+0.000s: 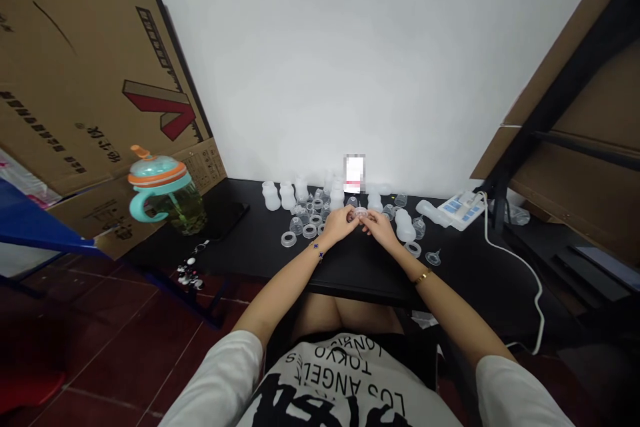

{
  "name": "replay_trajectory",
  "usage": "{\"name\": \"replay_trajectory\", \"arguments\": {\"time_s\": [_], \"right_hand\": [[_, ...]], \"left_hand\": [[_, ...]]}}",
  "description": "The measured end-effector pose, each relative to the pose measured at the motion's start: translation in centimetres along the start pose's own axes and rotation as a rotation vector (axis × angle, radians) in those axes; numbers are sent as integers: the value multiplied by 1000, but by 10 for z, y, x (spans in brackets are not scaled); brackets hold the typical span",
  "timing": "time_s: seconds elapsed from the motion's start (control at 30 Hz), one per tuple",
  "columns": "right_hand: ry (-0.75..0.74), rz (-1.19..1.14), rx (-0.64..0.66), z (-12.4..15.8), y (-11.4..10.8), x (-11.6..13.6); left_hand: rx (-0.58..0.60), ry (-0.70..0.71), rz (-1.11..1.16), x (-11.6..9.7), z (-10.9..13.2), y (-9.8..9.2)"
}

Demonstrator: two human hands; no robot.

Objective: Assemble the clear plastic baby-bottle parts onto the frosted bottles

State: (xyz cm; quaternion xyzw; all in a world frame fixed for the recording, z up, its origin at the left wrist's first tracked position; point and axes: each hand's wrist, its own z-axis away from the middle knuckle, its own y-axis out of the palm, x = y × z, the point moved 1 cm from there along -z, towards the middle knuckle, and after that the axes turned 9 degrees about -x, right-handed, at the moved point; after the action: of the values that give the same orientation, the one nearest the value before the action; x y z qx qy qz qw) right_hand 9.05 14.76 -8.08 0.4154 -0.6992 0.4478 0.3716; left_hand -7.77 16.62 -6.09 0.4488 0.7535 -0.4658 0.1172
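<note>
My left hand (341,224) and my right hand (380,227) meet over the black table, fingers pinched on a translucent bottle collar ring (361,212) between them. Whether a teat sits inside the ring is too small to make out. To the left of my hands lie several loose collar rings (289,239) and clear domed caps (296,225). A frosted baby bottle body (405,225) leans just right of my right hand, with another ring (413,249) and a clear silicone teat (433,257) nearer me.
Several frosted bottles (271,196) stand along the wall. A teal-handled drink jug (167,193) and a dark flat device (233,221) are at left. On the right are a white power strip (464,209), its cable (520,260) and a bottle lying down (433,213). Cardboard (90,67) flanks the table.
</note>
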Motion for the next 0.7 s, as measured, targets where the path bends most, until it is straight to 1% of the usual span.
{"name": "replay_trajectory", "arguments": {"time_s": [0.17, 0.5, 0.7], "right_hand": [[-20, 12, 10, 0, 0, 1], [-62, 52, -20, -1, -2, -3], [-90, 65, -14, 0, -3, -2]], "left_hand": [[-5, 5, 16, 3, -1, 1], [3, -14, 13, 2, 0, 1], [0, 6, 13, 1, 1, 0]]}}
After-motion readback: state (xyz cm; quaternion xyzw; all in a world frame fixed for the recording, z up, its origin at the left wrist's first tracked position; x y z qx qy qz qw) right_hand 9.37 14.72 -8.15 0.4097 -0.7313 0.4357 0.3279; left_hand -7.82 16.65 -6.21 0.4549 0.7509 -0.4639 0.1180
